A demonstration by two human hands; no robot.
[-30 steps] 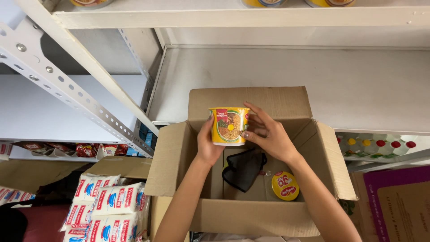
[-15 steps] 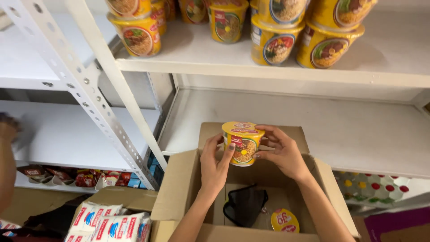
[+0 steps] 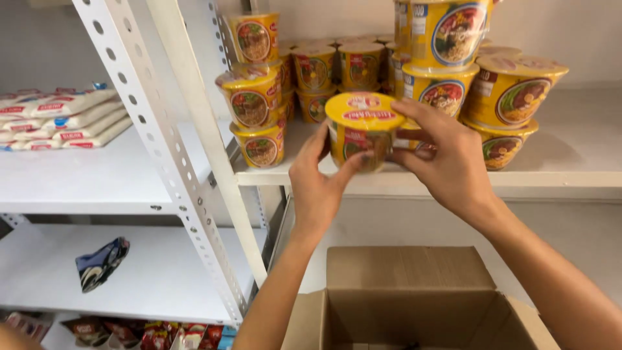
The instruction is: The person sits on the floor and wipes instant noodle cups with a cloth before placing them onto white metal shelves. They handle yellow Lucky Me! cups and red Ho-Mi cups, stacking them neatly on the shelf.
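Observation:
Both hands grip one yellow noodle cup [image 3: 361,126] with a yellow and red lid, held upright at the front edge of a white shelf [image 3: 570,175]. My left hand [image 3: 319,185] holds its left side from below. My right hand [image 3: 447,159] wraps its right side. Behind the cup stand several stacked yellow noodle cups [image 3: 259,104] of the same kind, with another stack [image 3: 505,91] to the right. An open cardboard box [image 3: 408,304] sits below my arms.
A white perforated metal upright [image 3: 162,155] runs diagonally at the left. White packets [image 3: 58,116] lie stacked on the left shelf. A dark pouch [image 3: 100,262] rests on the lower left shelf. Red packets [image 3: 149,334] line the bottom edge.
Both hands have lifted the noodle cup out of the box up to the shelf with the stacked cups. The view has tilted upward, so the box inside is out of sight.

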